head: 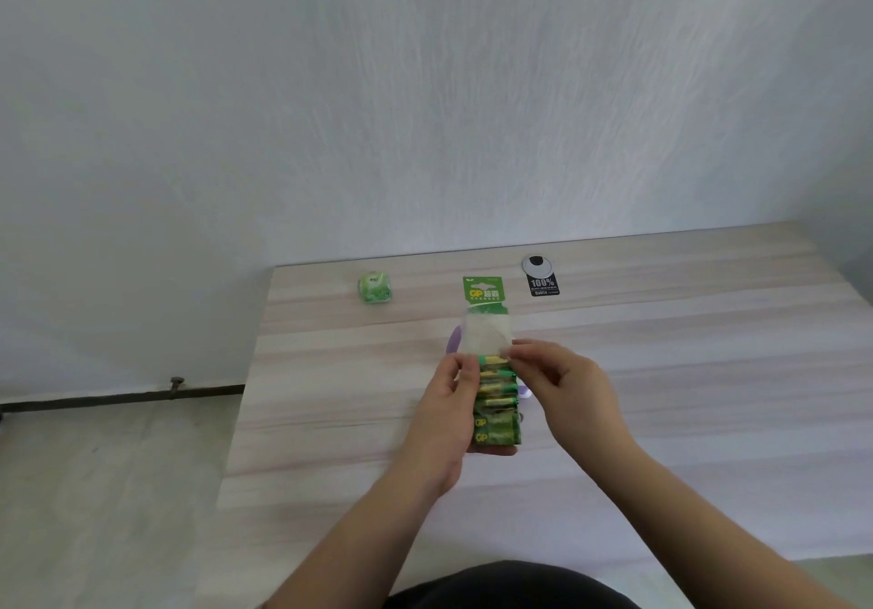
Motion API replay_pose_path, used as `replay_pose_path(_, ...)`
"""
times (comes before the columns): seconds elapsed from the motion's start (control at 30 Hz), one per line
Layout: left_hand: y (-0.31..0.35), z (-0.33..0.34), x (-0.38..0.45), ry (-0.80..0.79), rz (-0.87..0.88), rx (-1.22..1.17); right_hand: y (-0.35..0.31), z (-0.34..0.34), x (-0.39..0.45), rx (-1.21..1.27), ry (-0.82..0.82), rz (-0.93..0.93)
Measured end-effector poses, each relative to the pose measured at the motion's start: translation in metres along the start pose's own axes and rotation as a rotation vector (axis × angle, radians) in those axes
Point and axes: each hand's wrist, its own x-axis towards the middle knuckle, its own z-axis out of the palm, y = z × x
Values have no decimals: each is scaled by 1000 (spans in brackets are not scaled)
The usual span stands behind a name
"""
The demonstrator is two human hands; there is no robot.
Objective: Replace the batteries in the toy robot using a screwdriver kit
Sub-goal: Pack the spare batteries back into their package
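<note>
The left hand (446, 400) grips the battery pack (496, 400) from its side, steadying it above the tabletop (685, 372). The right hand (564, 384) pinches the top battery, probably to free it. The purple toy (454, 341) lies mostly hidden beneath both hands.

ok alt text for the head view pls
Two hands hold a green battery pack above a pale wooden table: left hand grips its side, right hand pinches its clear wrap. A small green packet and black tag lie behind.
</note>
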Motion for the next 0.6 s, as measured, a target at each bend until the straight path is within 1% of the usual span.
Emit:
replay_pose_path(0.1, 0, 1, 1, 2, 5, 1, -2, -2, 1, 159, -26, 98)
replay_pose_path(0.27, 3, 1, 4, -5, 12, 0, 5, 5, 3, 575, -67, 241)
replay_pose_path(0.33, 2, 1, 5, -10, 16, 4, 8, 8, 4, 693, -73, 288)
replay_pose_path(0.47, 2, 0, 6, -9, 21, 34, 12, 13, 5, 817, -104, 350)
replay_pose_path(0.6, 1, -1, 7, -2, 26, 72, 14, 16, 5, 786, -91, 342)
